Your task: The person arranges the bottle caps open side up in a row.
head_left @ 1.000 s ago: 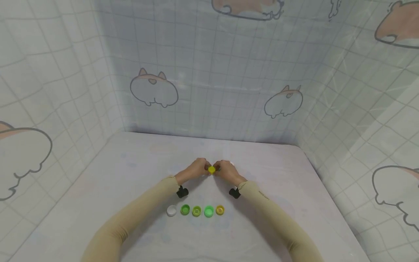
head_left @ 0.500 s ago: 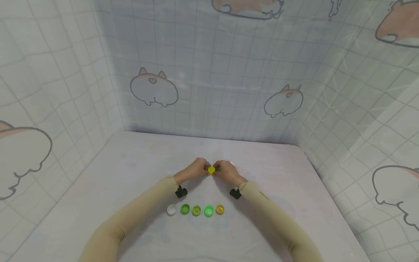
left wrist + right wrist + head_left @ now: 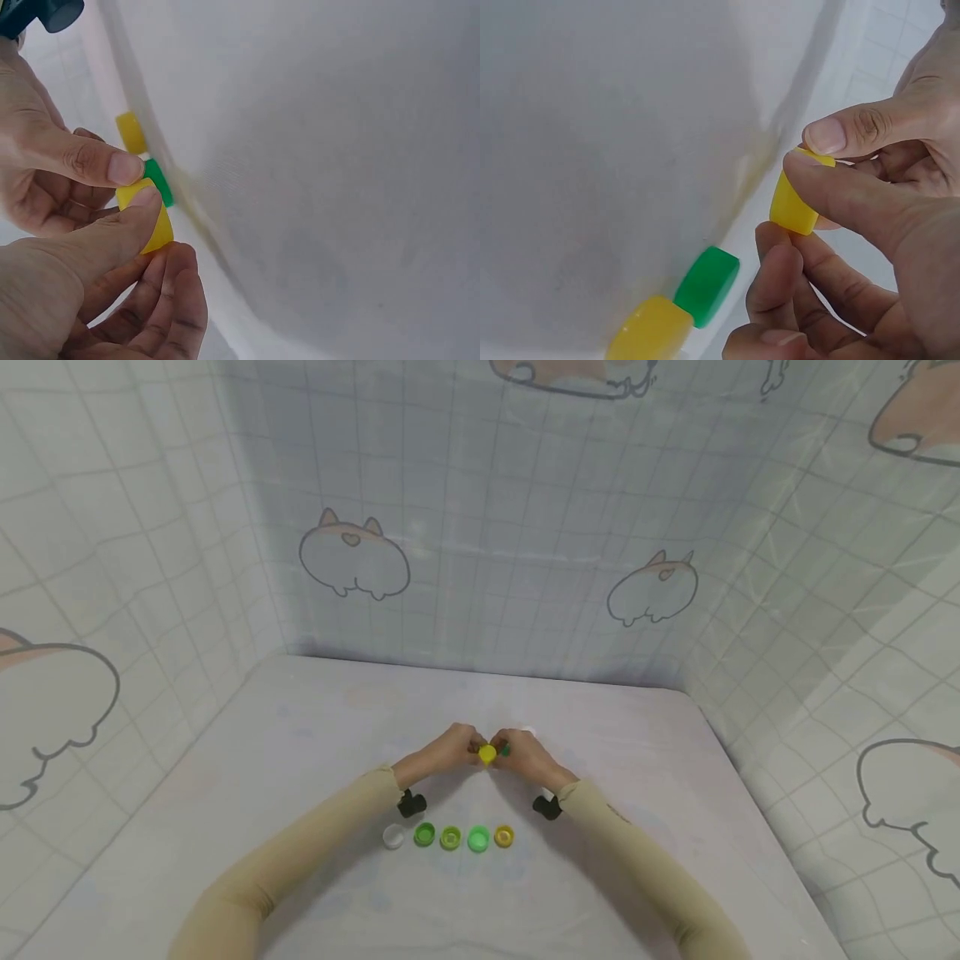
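Observation:
A small yellow bottle cap (image 3: 487,753) is between my two hands, a little beyond the middle of the table. My left hand (image 3: 453,747) pinches it from one side with thumb and fingers. My right hand (image 3: 525,753) grips its other side, both thumbs close together on it in the wrist views. Past the hands lie a green cap (image 3: 707,287) and another yellow cap (image 3: 651,330), end to end; in the head view the right hand covers most of these. Part of a white thing (image 3: 528,731) shows behind the right hand.
Nearer me, a row of caps lies hollow side up: white (image 3: 393,837), green (image 3: 424,834), yellow-green (image 3: 450,837), light green (image 3: 478,838) and amber (image 3: 504,836). Gridded cloth walls (image 3: 465,527) enclose the white table (image 3: 337,718) at back and sides.
The yellow cap has turned slightly between the fingers. Both wrists have spread a little apart, and more of the green cap shows beside the right hand. The row has not moved.

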`<move>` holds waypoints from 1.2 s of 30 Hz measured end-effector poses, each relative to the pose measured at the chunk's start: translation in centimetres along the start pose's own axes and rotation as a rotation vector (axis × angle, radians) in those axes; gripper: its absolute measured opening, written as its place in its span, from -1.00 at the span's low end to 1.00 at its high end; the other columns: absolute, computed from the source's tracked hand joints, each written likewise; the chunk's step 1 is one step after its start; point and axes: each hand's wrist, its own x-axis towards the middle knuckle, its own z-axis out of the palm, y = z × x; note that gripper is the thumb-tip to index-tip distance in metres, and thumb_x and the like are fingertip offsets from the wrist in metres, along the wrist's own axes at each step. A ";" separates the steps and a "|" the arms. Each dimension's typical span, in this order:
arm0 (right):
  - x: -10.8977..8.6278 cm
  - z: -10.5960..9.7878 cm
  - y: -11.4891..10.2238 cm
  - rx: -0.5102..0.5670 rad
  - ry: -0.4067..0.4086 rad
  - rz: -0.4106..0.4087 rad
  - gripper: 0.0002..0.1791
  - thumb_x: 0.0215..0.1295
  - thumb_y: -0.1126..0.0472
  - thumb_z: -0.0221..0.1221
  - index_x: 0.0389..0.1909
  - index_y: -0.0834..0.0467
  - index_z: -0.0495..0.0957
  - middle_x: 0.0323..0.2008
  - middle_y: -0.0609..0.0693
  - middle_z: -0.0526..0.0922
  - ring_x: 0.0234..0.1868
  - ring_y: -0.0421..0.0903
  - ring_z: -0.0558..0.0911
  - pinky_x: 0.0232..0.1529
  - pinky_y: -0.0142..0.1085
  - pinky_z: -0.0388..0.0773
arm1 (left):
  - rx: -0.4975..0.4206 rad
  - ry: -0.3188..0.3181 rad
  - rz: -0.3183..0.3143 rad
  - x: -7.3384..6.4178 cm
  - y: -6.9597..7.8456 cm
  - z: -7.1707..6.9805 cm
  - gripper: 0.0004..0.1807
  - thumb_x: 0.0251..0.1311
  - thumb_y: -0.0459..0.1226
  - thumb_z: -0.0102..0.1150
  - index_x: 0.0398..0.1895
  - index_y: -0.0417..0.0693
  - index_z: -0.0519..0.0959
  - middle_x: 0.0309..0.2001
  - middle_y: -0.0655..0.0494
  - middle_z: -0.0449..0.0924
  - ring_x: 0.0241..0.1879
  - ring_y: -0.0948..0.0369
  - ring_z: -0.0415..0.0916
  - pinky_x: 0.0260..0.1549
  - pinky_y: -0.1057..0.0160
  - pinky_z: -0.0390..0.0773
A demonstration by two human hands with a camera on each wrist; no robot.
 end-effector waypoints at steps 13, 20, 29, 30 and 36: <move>-2.6 -0.8 -0.9 -0.024 -0.002 -0.054 -0.66 0.20 0.23 0.32 -0.01 0.16 0.57 -0.16 0.02 0.68 -0.16 -0.09 0.63 -0.18 -0.32 0.56 | 0.043 0.024 0.065 -2.3 1.8 0.2 -0.64 0.07 -0.42 0.35 -0.01 -0.27 0.64 -0.21 -0.09 0.72 -0.33 0.25 0.64 -0.36 0.42 0.58; -4.1 -0.8 -1.3 0.003 0.012 -0.109 -0.71 0.23 0.22 0.29 -0.03 0.15 0.59 -0.16 0.01 0.69 -0.18 -0.10 0.63 -0.22 -0.35 0.53 | 0.047 0.012 0.090 -3.5 2.7 0.3 -0.62 0.08 -0.44 0.33 0.02 -0.28 0.62 -0.21 -0.10 0.73 -0.36 0.25 0.64 -0.40 0.41 0.58; -4.7 -1.0 -1.5 0.057 -0.016 -0.110 -0.79 0.37 0.16 0.16 -0.06 0.11 0.64 -0.17 -0.04 0.70 -0.28 -0.21 0.61 -0.30 -0.40 0.55 | 0.030 0.022 0.099 -4.1 3.0 0.4 -0.75 0.19 -0.46 0.22 -0.06 -0.26 0.66 -0.21 -0.11 0.73 -0.35 0.15 0.66 -0.45 0.39 0.54; -4.7 -1.0 -1.5 0.058 -0.012 -0.116 -0.78 0.38 0.16 0.15 -0.06 0.11 0.64 -0.17 -0.04 0.70 -0.29 -0.21 0.61 -0.31 -0.40 0.54 | 0.027 0.022 0.095 -4.2 3.1 0.4 -0.75 0.21 -0.46 0.20 -0.05 -0.26 0.66 -0.20 -0.10 0.73 -0.39 0.16 0.64 -0.49 0.40 0.50; -4.6 -0.8 -1.3 0.079 0.025 -0.105 -0.74 0.39 0.12 0.13 -0.03 0.14 0.66 -0.17 -0.07 0.70 -0.28 -0.14 0.65 -0.35 -0.41 0.54 | 0.050 0.061 0.087 -4.2 3.3 0.4 -0.75 0.29 -0.43 0.12 -0.02 -0.26 0.65 -0.27 -0.09 0.73 -0.67 0.34 0.30 -0.65 0.47 0.26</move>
